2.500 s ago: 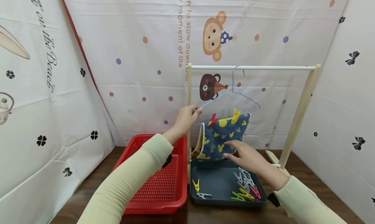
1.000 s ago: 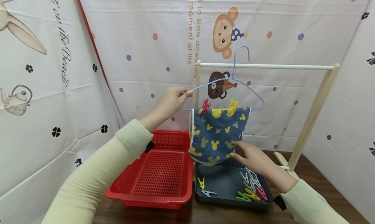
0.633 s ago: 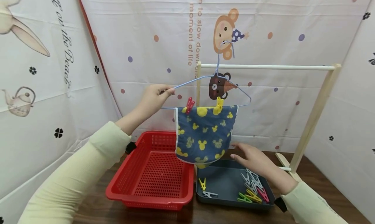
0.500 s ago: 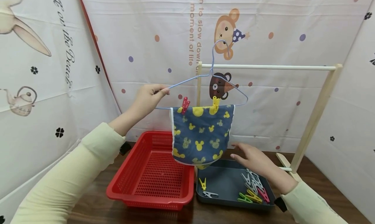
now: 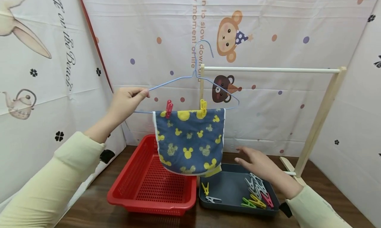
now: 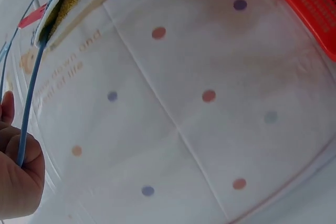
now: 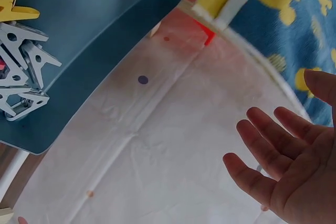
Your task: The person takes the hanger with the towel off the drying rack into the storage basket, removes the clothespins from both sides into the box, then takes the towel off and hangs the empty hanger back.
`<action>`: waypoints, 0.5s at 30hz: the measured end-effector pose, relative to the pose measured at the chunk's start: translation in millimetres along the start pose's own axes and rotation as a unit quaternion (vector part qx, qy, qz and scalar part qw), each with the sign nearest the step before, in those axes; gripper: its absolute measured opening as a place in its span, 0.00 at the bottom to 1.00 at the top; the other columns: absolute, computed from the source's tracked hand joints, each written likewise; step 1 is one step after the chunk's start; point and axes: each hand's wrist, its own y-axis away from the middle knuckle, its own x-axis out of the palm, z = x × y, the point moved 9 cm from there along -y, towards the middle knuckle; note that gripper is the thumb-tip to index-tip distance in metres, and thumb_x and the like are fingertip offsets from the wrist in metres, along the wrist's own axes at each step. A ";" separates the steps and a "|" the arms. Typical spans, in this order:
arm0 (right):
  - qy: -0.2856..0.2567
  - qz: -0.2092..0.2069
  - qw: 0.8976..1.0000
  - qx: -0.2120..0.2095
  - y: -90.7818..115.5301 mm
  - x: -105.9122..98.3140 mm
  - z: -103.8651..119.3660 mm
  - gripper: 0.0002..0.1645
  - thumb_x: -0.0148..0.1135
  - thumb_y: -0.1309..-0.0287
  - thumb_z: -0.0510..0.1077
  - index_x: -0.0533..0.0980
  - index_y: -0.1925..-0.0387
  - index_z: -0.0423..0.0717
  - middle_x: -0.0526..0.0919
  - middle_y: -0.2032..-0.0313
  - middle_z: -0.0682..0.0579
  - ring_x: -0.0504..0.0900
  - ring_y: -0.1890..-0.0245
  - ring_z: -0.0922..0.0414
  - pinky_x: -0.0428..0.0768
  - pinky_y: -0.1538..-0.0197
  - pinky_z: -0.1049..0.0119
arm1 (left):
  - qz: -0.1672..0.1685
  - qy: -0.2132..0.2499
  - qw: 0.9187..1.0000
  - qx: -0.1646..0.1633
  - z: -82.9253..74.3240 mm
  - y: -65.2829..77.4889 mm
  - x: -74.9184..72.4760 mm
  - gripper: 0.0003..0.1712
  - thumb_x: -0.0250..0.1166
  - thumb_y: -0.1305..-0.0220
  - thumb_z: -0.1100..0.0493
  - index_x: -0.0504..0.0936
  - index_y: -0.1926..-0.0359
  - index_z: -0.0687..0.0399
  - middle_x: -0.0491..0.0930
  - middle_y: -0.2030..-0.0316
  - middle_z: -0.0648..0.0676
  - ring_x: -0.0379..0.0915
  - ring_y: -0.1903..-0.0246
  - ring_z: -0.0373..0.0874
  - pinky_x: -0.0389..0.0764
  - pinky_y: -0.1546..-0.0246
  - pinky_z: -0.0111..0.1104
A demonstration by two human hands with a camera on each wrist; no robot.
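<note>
My left hand [image 5: 126,102] grips the left end of a blue wire hanger [image 5: 172,81], whose hook points up and touches nothing. Over the hanger's lower bar hangs a blue towel [image 5: 190,142] with yellow mouse-head shapes and a white edge. A red clothespin [image 5: 169,109] and a yellow clothespin [image 5: 203,108] clip it at the top. In the left wrist view the fingers [image 6: 26,150] curl round the wire. My right hand [image 5: 259,165] hovers right of the towel, above the dark tray, holding nothing; its fingers are spread loosely in the right wrist view.
A red perforated basket [image 5: 151,205] sits on the brown table below the towel. Beside it a dark tray [image 5: 229,175] bears several loose clothespins [image 5: 256,185]. Behind stands a wooden rack with a white rod [image 5: 271,69]. Printed cloth forms the walls.
My left hand has lifted the hanger off the rack's rod and carried it left with the towel. The right hand no longer touches the towel and has stayed almost in place.
</note>
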 end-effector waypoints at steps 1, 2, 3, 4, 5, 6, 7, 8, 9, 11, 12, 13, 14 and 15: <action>0.000 -0.002 1.000 0.001 -0.3 -0.5 -0.5 0.34 0.61 0.29 0.57 0.72 0.34 0.37 0.80 0.38 0.35 0.81 0.40 0.37 0.79 0.41 0.38 | -0.008 -0.005 1.000 -0.001 2.1 0.5 -4.9 0.18 0.59 0.24 0.54 0.89 0.58 0.62 0.88 0.59 0.64 0.55 0.79 0.38 0.58 0.76 0.31; 0.001 -0.003 1.000 0.003 -0.6 -1.0 -1.1 0.34 0.61 0.29 0.57 0.72 0.34 0.37 0.80 0.38 0.35 0.81 0.40 0.37 0.79 0.41 0.38 | -0.016 -0.008 1.000 -0.002 4.7 0.9 -9.7 0.18 0.59 0.24 0.54 0.89 0.59 0.62 0.88 0.59 0.65 0.57 0.78 0.37 0.58 0.76 0.30; 0.002 -0.005 1.000 0.004 -0.9 -1.5 -1.8 0.34 0.61 0.30 0.56 0.72 0.34 0.37 0.80 0.38 0.35 0.81 0.40 0.37 0.79 0.42 0.38 | -0.023 -0.012 1.000 -0.002 6.8 1.1 -14.4 0.18 0.59 0.24 0.54 0.89 0.60 0.62 0.88 0.59 0.65 0.57 0.79 0.36 0.59 0.76 0.30; 0.002 -0.007 1.000 0.004 -1.2 -1.7 -2.5 0.34 0.62 0.30 0.56 0.72 0.34 0.36 0.80 0.39 0.35 0.81 0.41 0.37 0.79 0.42 0.39 | -0.030 -0.015 0.999 -0.003 9.0 1.5 -19.0 0.18 0.59 0.24 0.54 0.89 0.60 0.63 0.88 0.57 0.66 0.57 0.78 0.36 0.59 0.76 0.29; 0.001 -0.009 1.000 0.004 -1.3 -1.9 -3.1 0.33 0.62 0.30 0.55 0.72 0.34 0.36 0.80 0.39 0.35 0.81 0.41 0.37 0.79 0.42 0.39 | -0.035 -0.019 0.999 -0.005 11.3 2.0 -23.5 0.18 0.59 0.24 0.53 0.89 0.60 0.63 0.88 0.58 0.66 0.56 0.79 0.35 0.59 0.76 0.29; 0.000 -0.010 1.000 0.004 -1.5 -1.8 -3.8 0.33 0.62 0.30 0.55 0.72 0.34 0.36 0.81 0.39 0.35 0.81 0.41 0.37 0.79 0.42 0.39 | -0.040 -0.022 0.999 -0.006 13.6 2.8 -28.0 0.18 0.59 0.24 0.53 0.90 0.61 0.63 0.88 0.59 0.65 0.56 0.80 0.34 0.59 0.76 0.29; 0.001 -0.011 1.000 0.003 -1.1 -1.7 -3.9 0.33 0.62 0.30 0.55 0.72 0.35 0.36 0.81 0.39 0.35 0.81 0.41 0.37 0.80 0.42 0.39 | -0.044 -0.026 0.999 -0.007 16.3 3.8 -32.3 0.18 0.60 0.25 0.53 0.90 0.61 0.62 0.88 0.61 0.64 0.56 0.80 0.34 0.60 0.76 0.29; 0.002 -0.012 1.000 0.001 -1.0 -1.5 -4.4 0.33 0.62 0.30 0.55 0.72 0.35 0.36 0.81 0.39 0.35 0.81 0.41 0.37 0.80 0.42 0.39 | -0.049 -0.029 0.998 -0.008 19.0 4.9 -36.6 0.18 0.60 0.25 0.53 0.90 0.62 0.62 0.88 0.64 0.60 0.57 0.80 0.33 0.60 0.76 0.29; 0.001 -0.013 1.000 -0.001 -0.8 -1.1 -4.5 0.33 0.62 0.30 0.54 0.72 0.34 0.36 0.81 0.39 0.35 0.81 0.41 0.37 0.80 0.42 0.39 | -0.054 -0.032 0.998 -0.009 21.8 6.2 -41.0 0.18 0.61 0.25 0.53 0.90 0.62 0.62 0.89 0.67 0.52 0.56 0.81 0.33 0.60 0.77 0.29; 0.000 -0.013 1.000 -0.006 -0.5 -0.6 -4.2 0.33 0.62 0.30 0.54 0.72 0.34 0.36 0.81 0.39 0.35 0.81 0.41 0.37 0.80 0.42 0.39 | -0.057 -0.035 0.998 -0.018 29.1 8.8 -48.2 0.18 0.61 0.26 0.52 0.90 0.61 0.62 0.84 0.73 0.34 0.56 0.81 0.32 0.59 0.78 0.29; -0.001 -0.013 1.000 -0.008 -0.3 -0.3 -3.9 0.33 0.62 0.30 0.54 0.72 0.34 0.36 0.81 0.39 0.35 0.81 0.41 0.37 0.80 0.42 0.39 | -0.056 -0.036 0.997 -0.024 32.9 10.4 -51.3 0.18 0.61 0.26 0.52 0.90 0.60 0.63 0.81 0.75 0.25 0.58 0.79 0.31 0.60 0.77 0.29; -0.003 -0.013 1.000 -0.010 -0.3 0.1 -3.6 0.33 0.62 0.29 0.54 0.72 0.34 0.36 0.81 0.39 0.35 0.81 0.40 0.37 0.79 0.41 0.39 | -0.056 -0.038 0.997 -0.030 36.5 12.0 -54.4 0.19 0.61 0.26 0.52 0.90 0.59 0.63 0.76 0.77 0.19 0.58 0.78 0.31 0.59 0.76 0.29; -0.003 -0.013 1.000 -0.012 -0.3 0.4 -3.2 0.33 0.61 0.29 0.54 0.72 0.34 0.36 0.80 0.39 0.35 0.81 0.40 0.37 0.79 0.41 0.39 | -0.056 -0.038 0.997 -0.035 39.9 13.5 -57.5 0.19 0.61 0.26 0.52 0.89 0.58 0.64 0.71 0.78 0.13 0.59 0.78 0.29 0.59 0.76 0.28; -0.004 -0.014 1.000 -0.013 -0.1 0.7 -2.8 0.33 0.61 0.29 0.54 0.72 0.34 0.36 0.80 0.38 0.35 0.81 0.40 0.37 0.79 0.41 0.39 | -0.056 -0.038 0.997 -0.039 43.6 14.8 -59.8 0.20 0.61 0.26 0.52 0.89 0.58 0.65 0.68 0.79 0.09 0.59 0.78 0.29 0.59 0.76 0.28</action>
